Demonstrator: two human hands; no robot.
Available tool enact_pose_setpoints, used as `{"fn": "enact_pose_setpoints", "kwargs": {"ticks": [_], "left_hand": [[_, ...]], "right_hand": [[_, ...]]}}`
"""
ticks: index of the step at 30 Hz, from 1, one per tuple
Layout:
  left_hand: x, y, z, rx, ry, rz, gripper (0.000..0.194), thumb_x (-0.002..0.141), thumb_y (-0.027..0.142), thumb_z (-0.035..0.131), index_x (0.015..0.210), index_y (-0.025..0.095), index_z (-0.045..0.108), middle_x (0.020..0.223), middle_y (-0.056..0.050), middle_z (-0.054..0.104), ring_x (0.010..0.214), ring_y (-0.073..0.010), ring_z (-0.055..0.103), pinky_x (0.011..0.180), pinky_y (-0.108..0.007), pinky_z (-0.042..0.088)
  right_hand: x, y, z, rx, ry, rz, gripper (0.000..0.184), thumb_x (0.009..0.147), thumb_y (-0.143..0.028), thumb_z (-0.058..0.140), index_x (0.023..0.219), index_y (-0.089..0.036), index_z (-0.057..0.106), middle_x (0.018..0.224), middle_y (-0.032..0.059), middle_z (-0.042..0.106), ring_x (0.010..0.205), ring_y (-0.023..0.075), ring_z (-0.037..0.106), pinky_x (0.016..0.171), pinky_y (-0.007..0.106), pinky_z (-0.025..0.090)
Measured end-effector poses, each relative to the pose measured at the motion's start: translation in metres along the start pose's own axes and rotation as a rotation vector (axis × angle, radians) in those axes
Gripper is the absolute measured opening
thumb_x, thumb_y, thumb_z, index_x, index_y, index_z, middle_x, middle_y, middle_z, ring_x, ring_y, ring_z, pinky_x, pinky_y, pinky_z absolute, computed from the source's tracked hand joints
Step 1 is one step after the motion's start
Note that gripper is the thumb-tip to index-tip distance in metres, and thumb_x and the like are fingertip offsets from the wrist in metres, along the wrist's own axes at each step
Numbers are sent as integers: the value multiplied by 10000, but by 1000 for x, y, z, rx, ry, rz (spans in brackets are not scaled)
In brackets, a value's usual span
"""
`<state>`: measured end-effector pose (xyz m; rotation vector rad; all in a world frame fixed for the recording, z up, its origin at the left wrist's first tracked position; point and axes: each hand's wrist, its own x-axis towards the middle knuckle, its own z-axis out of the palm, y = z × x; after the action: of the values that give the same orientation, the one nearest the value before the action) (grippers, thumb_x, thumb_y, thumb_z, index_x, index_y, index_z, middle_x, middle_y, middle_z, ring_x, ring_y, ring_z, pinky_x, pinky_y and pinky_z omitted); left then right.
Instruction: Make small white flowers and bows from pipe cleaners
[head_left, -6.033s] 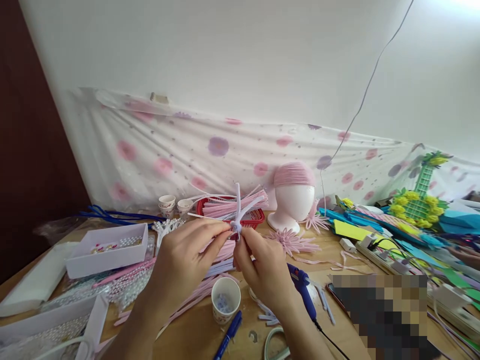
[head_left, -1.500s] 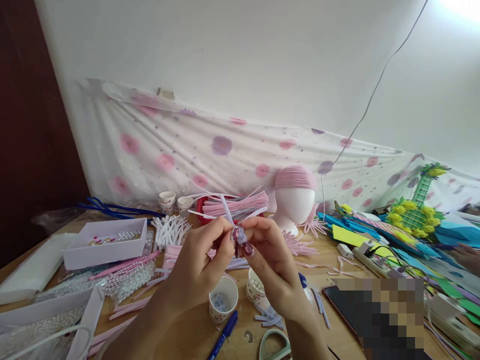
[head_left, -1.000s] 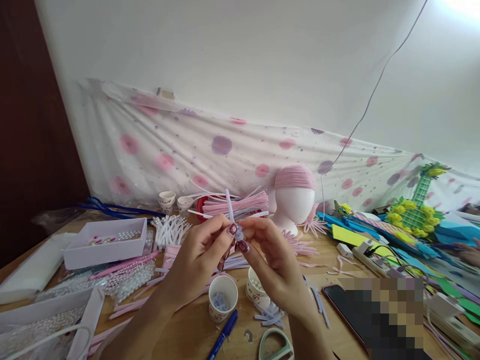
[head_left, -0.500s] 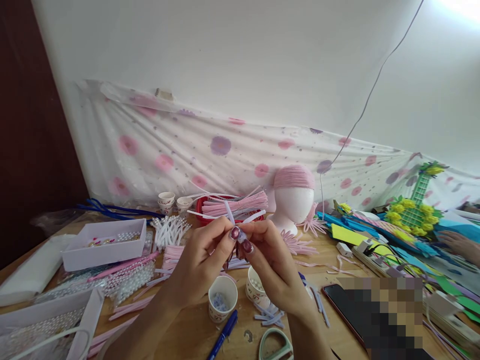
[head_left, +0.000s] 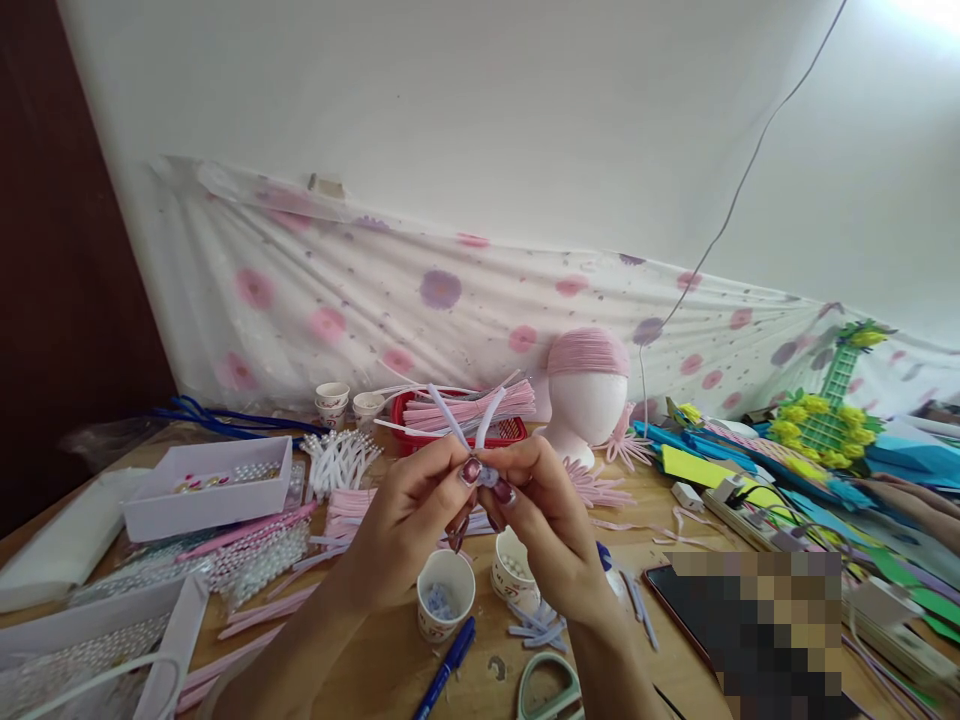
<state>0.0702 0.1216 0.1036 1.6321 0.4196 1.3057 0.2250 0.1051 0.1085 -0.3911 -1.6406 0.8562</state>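
My left hand (head_left: pixel 405 520) and my right hand (head_left: pixel 544 525) meet above the wooden table, thumbs pressed together. Between the fingertips they pinch a small lilac pipe-cleaner piece (head_left: pixel 480 465) whose two thin ends (head_left: pixel 450 415) stick up in a V. Both hands are closed on it. Directly below them stand two small paper cups, one holding lilac bits (head_left: pixel 446 595), the other pearls (head_left: pixel 512 572). A blue pen (head_left: pixel 448 670) and pale green scissors (head_left: pixel 547 690) lie near my wrists.
A red basket of pink pipe cleaners (head_left: pixel 465 415) and a white foam head with pink winding (head_left: pixel 589 395) stand behind. White trays of pearls (head_left: pixel 210 490) sit at the left. Coloured foam sheets, a power strip (head_left: pixel 750 510) and another person's hand (head_left: pixel 919 500) are at the right.
Over the last seconds the hands stayed together, twisting the lilac piece; its upright ends now form a narrower V. The other person's hand at the right shifted.
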Motion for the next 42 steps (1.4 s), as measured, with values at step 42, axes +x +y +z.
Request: {"fn": "enact_pose_setpoints", "kwargs": {"ticks": [42], "left_hand": [[-1,-1,-3,134,-26,59,287,998,261,463,715,222,454,677,50,373,610,-136,310,565,-301,271]], "right_hand": [[2,-15,-6,-471,-168,-7,182,906,-94,439,802,-235,391,683,-55,397,599,119,345,558,265,285]]}}
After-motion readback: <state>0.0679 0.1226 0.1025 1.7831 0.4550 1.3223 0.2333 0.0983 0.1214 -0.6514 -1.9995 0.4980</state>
